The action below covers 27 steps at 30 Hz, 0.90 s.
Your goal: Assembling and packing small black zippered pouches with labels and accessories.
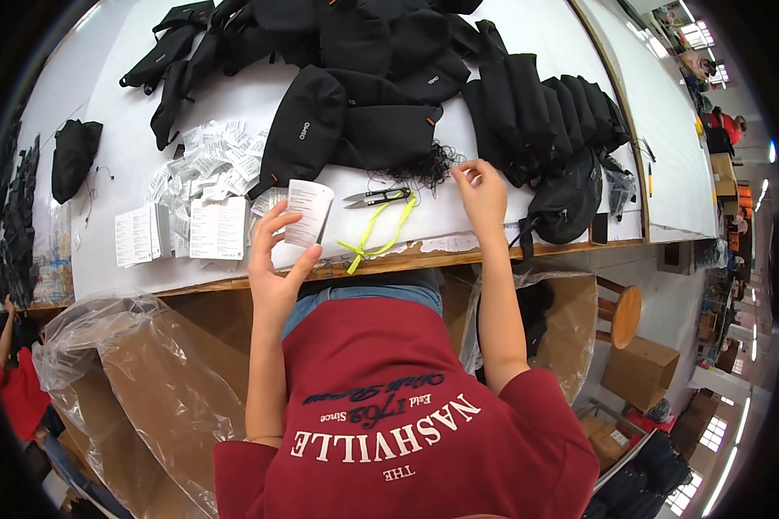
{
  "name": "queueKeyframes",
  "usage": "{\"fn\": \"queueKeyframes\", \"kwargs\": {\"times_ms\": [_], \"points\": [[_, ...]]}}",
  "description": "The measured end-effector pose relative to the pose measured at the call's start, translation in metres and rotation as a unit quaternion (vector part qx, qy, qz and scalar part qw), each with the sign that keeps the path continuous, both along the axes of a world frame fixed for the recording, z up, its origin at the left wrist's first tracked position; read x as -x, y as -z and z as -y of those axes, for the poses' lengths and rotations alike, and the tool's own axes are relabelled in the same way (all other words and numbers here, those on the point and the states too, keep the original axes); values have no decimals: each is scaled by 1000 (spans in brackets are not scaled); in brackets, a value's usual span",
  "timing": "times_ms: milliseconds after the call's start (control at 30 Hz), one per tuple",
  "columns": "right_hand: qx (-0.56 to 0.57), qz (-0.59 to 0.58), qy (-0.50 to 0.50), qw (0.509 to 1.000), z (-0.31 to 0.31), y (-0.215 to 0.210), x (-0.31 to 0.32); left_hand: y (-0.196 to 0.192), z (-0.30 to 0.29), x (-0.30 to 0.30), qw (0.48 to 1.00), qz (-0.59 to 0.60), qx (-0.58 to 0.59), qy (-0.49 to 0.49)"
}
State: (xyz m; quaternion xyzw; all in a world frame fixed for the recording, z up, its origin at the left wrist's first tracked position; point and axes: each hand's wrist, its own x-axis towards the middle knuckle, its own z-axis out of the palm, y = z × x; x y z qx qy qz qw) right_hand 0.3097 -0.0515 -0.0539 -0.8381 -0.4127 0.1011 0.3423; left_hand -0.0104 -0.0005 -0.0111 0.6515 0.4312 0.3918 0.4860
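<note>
My left hand [274, 277] is closed on a white printed card [309, 214], held upright above the front of the table between the thumb and fingers. My right hand [483, 197] is pinched at the right edge of a tangle of thin black cords [433, 166]; whether a cord is between its fingertips is too small to tell. Between my hands lie black-handled thread snips [377, 198] with a looped neon-yellow cord [377, 232] running from them toward the table edge. Just behind, a black fabric bag [301, 121] lies flat.
Stacks of white cards [219, 227] and a heap of small white labels [216, 160] sit to the left. More black bags [355, 39] cover the back, with a row of them [537, 108] at right. Plastic-lined boxes [160, 381] stand below the table edge.
</note>
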Motion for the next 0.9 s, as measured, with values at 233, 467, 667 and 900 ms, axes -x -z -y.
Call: {"fn": "queueKeyframes", "kwargs": {"times_ms": [233, 467, 667, 900], "points": [[40, 35, -55, 997, -4, 9, -5, 4, 1, -1, 999, 12, 33, 32], [-8, 52, -39, 998, -1, -2, -8, 0, -5, 7, 994, 57, 82, 37], [-215, -88, 17, 972, -8, -48, -12, -2, -7, 8, 970, 163, 168, 74], [-464, -44, 14, 885, -10, -99, 2, 1, -7, 8, 963, 179, 181, 84]]}}
